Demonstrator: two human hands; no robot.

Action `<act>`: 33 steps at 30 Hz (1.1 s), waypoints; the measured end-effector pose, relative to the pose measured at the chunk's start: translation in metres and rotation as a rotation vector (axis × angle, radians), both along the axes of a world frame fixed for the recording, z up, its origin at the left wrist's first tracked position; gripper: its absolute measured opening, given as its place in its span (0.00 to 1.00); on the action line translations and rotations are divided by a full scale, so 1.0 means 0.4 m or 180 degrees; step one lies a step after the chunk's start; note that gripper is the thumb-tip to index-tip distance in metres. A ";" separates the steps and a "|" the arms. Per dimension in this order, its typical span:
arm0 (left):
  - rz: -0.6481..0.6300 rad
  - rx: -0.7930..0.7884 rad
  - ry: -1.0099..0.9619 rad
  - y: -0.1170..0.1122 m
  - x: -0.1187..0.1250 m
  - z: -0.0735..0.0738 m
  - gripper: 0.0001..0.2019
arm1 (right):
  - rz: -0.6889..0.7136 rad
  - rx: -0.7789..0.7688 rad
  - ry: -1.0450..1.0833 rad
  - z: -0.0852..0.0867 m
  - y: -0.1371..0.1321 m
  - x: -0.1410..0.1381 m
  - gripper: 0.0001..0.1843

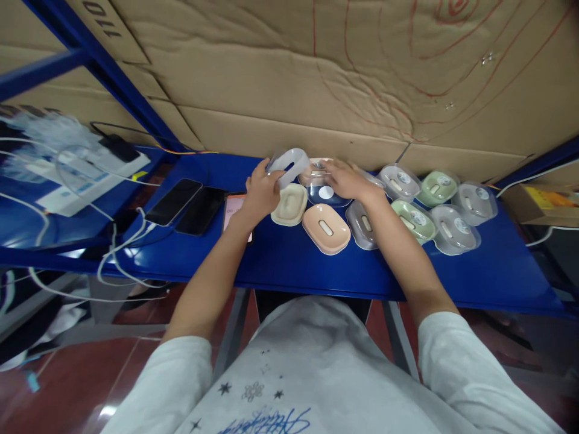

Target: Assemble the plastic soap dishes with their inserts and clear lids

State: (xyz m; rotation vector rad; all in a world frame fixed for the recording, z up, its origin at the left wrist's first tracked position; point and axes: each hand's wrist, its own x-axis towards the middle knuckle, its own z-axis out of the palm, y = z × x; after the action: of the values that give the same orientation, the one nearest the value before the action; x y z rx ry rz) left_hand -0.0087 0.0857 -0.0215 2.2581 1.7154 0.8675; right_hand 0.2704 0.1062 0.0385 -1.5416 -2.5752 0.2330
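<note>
In my left hand is a translucent white oval piece with a slot, its fingers closed round the near edge and the piece tilted up. Below it lies a cream oval tray. My right hand is closed at the far edge of a clear plastic lid with a round white sticker; its fingertips are partly hidden. Just behind that lid sits a peach soap box, partly covered by the hand. Nearer to me, an oval peach piece with a pale slot in the middle lies on the blue table.
Right of my hands stand several lidded soap boxes, grey, green and grey-lilac. A lit phone and two dark phones lie left. White cables and a power strip are farther left. Cardboard walls the back.
</note>
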 end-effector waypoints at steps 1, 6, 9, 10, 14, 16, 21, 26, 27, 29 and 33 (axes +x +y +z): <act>0.0049 0.0019 0.0027 -0.004 0.001 0.000 0.19 | -0.0023 -0.0074 -0.0090 -0.004 0.003 0.006 0.36; -0.0006 -0.0103 0.0378 -0.026 0.014 0.014 0.25 | -0.0086 0.0135 -0.0206 -0.001 0.003 0.030 0.34; 0.0036 -0.0185 0.0553 -0.046 0.030 0.035 0.30 | -0.0032 0.0231 -0.0048 -0.002 0.006 0.033 0.33; 0.0065 -0.0232 0.0626 -0.052 0.035 0.043 0.32 | 0.0024 0.0225 0.0011 -0.002 0.008 0.035 0.32; 0.0093 -0.0466 0.0830 -0.067 0.051 0.062 0.35 | 0.0535 -0.0039 0.0255 0.007 0.011 0.040 0.26; 0.0066 -0.0487 0.0802 -0.069 0.055 0.062 0.34 | 0.0722 -0.0060 0.0474 0.009 0.012 0.041 0.23; -0.0322 -0.0045 0.0686 -0.063 0.060 0.037 0.32 | 0.0061 0.0199 0.0262 -0.017 0.019 0.044 0.31; -0.0298 -0.0053 0.0688 -0.050 0.054 0.004 0.33 | -0.0077 0.0164 -0.0171 -0.019 0.016 0.046 0.35; -0.0272 -0.0045 0.0672 -0.048 0.053 0.002 0.33 | -0.0085 0.0228 -0.0180 -0.013 0.013 0.045 0.33; -0.0279 -0.0037 0.0596 -0.048 0.054 0.005 0.33 | -0.0122 0.0314 -0.0131 0.001 0.005 0.044 0.28; -0.0902 0.0131 0.0509 -0.065 0.068 0.029 0.29 | -0.0425 0.0650 0.0090 0.029 -0.009 0.039 0.27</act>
State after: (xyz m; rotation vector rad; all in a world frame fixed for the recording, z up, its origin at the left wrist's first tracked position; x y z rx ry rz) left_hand 0.0184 0.0599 -0.0098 2.5766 1.3948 0.6830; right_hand 0.2861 0.1024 0.0500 -1.6122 -2.3769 -0.0217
